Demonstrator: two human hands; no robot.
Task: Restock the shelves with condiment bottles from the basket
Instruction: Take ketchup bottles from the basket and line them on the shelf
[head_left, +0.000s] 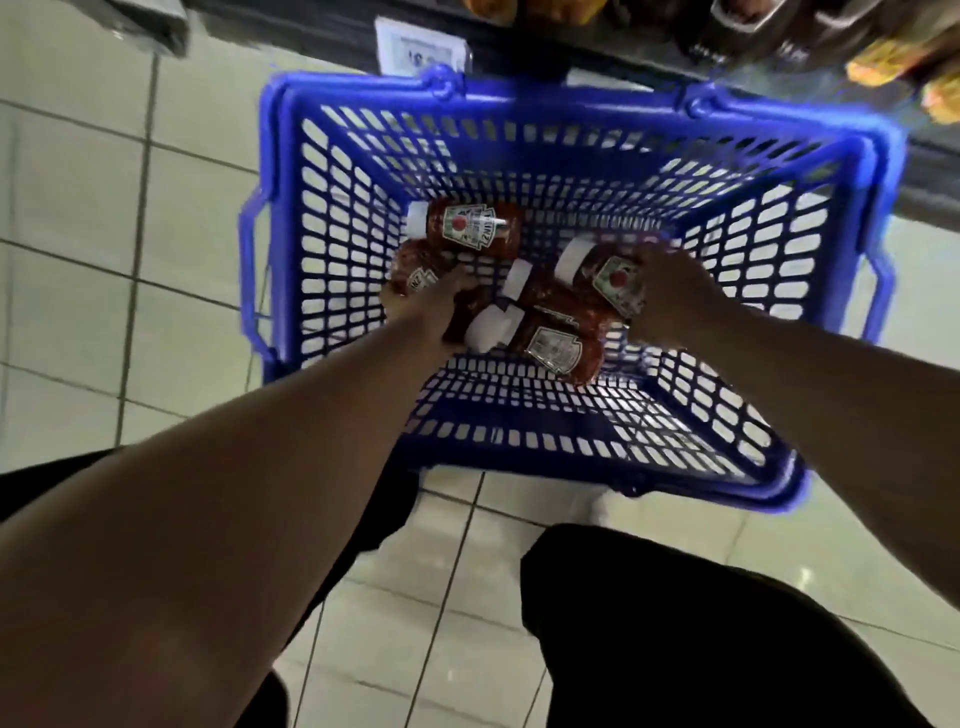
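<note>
A blue basket (332, 171) sits on the tiled floor (67, 218). Red sauce bottles lie flat inside it. The left hand (423, 304) holds one bottle (415, 270). The right hand (670, 299) has its grip closed around another bottle (597, 270), lying slanted, its white cap pointing up and left.

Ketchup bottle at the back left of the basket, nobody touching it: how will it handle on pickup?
The ketchup bottle looks full of sauce, so probably heavy for its size. It lies on its side with a rounded body, so it may roll on the basket floor. The glossy label suggests it may be slippery.
</note>
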